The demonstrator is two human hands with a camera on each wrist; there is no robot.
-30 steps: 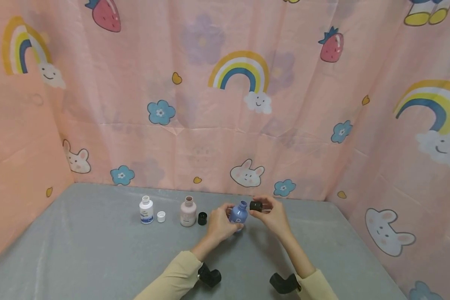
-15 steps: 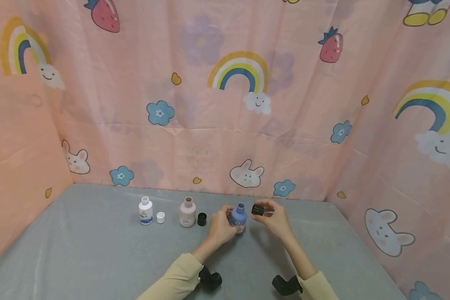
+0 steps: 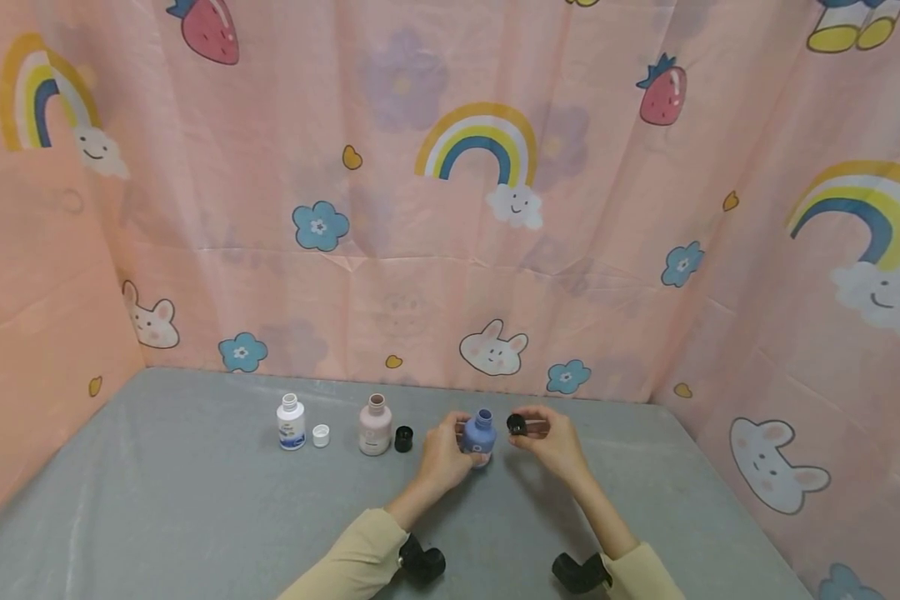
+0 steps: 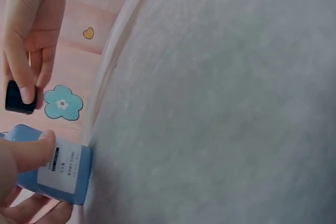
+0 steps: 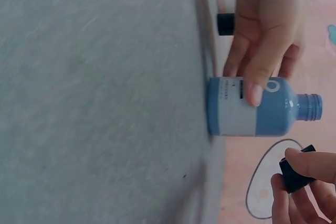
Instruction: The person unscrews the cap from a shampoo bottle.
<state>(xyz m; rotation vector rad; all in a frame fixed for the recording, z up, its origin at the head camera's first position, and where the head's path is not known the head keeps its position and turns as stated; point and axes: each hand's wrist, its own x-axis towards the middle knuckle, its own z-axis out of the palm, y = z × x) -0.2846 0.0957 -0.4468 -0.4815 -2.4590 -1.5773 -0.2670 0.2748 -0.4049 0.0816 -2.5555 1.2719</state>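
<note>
A blue bottle (image 3: 480,433) with an uncovered threaded neck stands upright on the grey table. My left hand (image 3: 446,454) grips it around the body, thumb across the white label, as the right wrist view of the bottle (image 5: 249,106) shows. Just right of the neck, my right hand (image 3: 557,442) pinches a black cap (image 3: 517,425) between thumb and fingers, apart from the bottle. In the left wrist view the cap (image 4: 20,98) is held off the bottle's neck end.
Left of the hands stand an uncapped pink bottle (image 3: 375,427) with a black cap (image 3: 403,438) beside it, and an uncapped white bottle (image 3: 291,423) with a white cap (image 3: 321,435). A pink patterned curtain (image 3: 420,292) rises behind the table (image 3: 195,500).
My right hand has drawn slightly right and down with the black cap, which has turned in the fingers. The blue bottle went from tilted to upright, still in my left hand.
</note>
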